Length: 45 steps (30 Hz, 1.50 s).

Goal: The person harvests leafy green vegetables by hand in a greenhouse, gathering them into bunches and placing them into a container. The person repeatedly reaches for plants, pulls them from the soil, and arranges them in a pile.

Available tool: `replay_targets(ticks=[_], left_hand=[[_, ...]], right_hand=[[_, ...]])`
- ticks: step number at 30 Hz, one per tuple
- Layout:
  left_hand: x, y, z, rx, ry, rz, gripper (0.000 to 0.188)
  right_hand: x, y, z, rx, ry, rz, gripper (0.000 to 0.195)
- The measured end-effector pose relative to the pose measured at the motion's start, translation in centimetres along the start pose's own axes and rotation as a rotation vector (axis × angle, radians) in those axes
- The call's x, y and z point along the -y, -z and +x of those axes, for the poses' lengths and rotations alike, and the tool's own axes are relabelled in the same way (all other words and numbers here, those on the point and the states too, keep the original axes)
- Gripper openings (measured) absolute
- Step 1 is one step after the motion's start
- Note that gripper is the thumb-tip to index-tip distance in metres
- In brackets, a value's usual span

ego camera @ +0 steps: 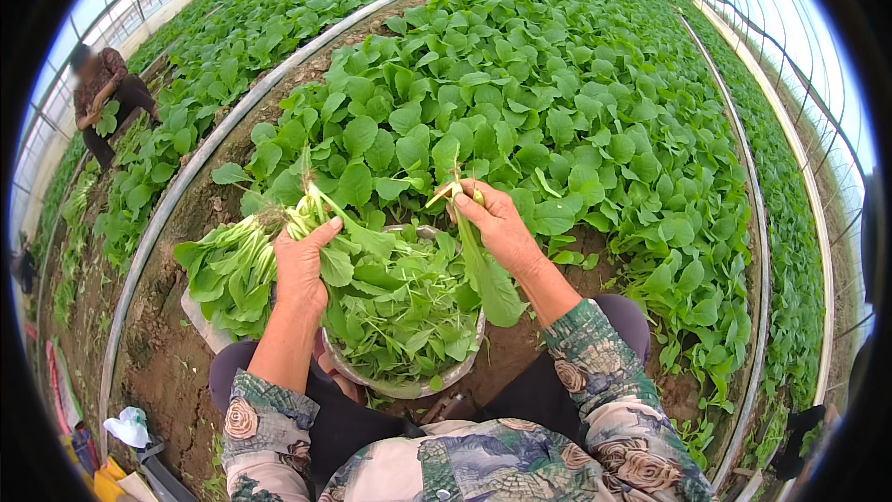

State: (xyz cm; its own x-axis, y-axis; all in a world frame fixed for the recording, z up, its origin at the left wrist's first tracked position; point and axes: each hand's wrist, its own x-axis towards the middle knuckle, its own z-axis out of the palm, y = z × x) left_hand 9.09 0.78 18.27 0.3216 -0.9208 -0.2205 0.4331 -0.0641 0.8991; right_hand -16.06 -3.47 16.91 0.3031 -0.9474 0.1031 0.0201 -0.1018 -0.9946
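My left hand point(301, 266) grips a bunch of leafy green seedlings point(310, 213) by their pale stems, roots pointing up and away from me. In my right hand point(498, 226) is a leafy green plant point(481, 272), pinched near its root end, its leaves hanging down. Between my knees stands a round tub point(446, 382) heaped with loose green leaves point(404, 314). Left of the tub, a pile of pulled greens point(237, 272) lies with its roots together, on a pale flat surface point(205, 317) that is mostly hidden.
Dense rows of leafy greens point(529, 97) grow ahead. A pale pipe point(209, 146) borders the bed on my left, another pipe point(759, 258) on my right. A person point(111, 97) crouches at far left holding greens. A white plastic bag point(129, 427) lies at lower left.
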Motion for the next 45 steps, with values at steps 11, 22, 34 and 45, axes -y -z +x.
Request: replay_targets(ticks=[11, 22, 34, 45], left_hand=[[2.9, -2.0, -2.5, 0.378, -0.035, 0.249, 0.028], [1.6, -1.8, -2.2, 0.340, 0.246, 0.276, 0.034], [3.7, -2.2, -2.6, 0.316, 0.206, 0.128, 0.022], [3.3, -0.4, -1.4, 0.128, 0.197, -0.057, 0.011]], right_hand=[[-0.9, -4.4, -2.0, 0.378, -0.041, -0.140, 0.021], [-3.1, -0.1, -0.2, 0.099, 0.158, -0.916, 0.020], [-2.4, -4.5, -0.8, -0.033, -0.130, 0.265, 0.015], [-2.3, -1.7, 0.3, -0.319, 0.005, 0.504, 0.011]])
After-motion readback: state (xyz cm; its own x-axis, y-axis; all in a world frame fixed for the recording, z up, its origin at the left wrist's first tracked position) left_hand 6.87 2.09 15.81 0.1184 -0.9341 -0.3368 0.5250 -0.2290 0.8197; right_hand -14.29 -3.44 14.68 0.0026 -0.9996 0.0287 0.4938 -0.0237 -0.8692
